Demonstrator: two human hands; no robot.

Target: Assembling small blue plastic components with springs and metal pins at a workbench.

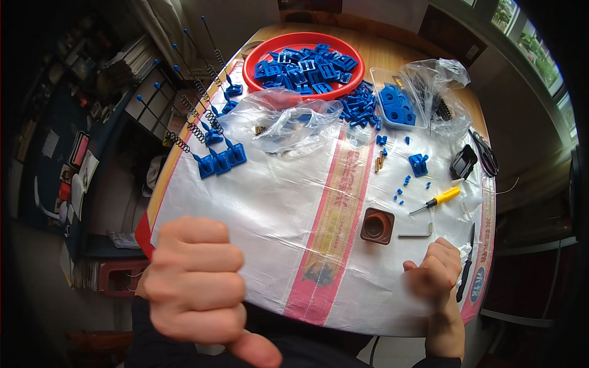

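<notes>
My left hand [196,282] is raised close in the lower left, its fingers curled into a fist and its thumb sticking out sideways and down. Nothing shows in it. At the front right of the table, my right hand [437,270] is also closed, knuckles up, and partly blurred; no object shows in it. Just beyond the right hand lie an L-shaped hex key [418,233] and a small brown square cup [377,226]. A yellow-handled screwdriver [443,197] rests farther back, beside tiny blue plastic pieces [399,196]. A black-handled knife [466,270] lies right of that hand.
A red basin [250,72] holds many blue plastic parts. Left of it stand several blue bases with springs and rods [222,161]. Blue pegs [359,107], clear plastic bags [276,119], a clear box [375,76] and black scissors [485,153] lie across the white woven sheet [245,214].
</notes>
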